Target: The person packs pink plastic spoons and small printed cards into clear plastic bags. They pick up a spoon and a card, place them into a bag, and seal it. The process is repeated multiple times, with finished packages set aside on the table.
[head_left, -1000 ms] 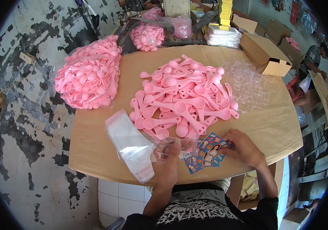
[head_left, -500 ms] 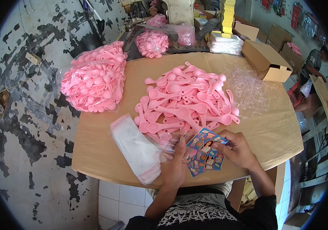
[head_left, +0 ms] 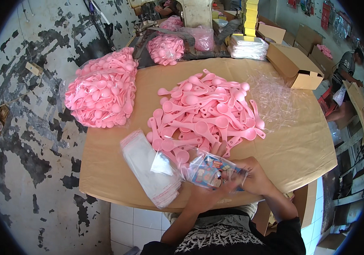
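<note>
Just above the table's near edge, both my hands are closed at a clear plastic bag [head_left: 185, 169]. A blue printed card [head_left: 209, 170] shows through the film and appears to be inside it. My left hand [head_left: 209, 196] grips the bag from below, its fingers reaching toward my right hand. At the bag's right end my right hand [head_left: 253, 175] pinches the bag and card, its fingertips partly hidden. Left of them lies a stack of clear flat bags [head_left: 145, 170]. Beyond my hands is a loose heap of pink measuring spoons [head_left: 203, 110].
A bulging bag of pink spoons [head_left: 101, 91] stands at the table's left edge. Crumpled clear film [head_left: 275, 100] lies right of the heap. At the back right sits a cardboard box [head_left: 294, 63]. Another person [head_left: 347, 70] is at the far right, by the boxes.
The card, held by my right hand outside the bag before, now shows behind its film. My left hand has moved down and right, close to my right hand. The loose cards below are now covered.
</note>
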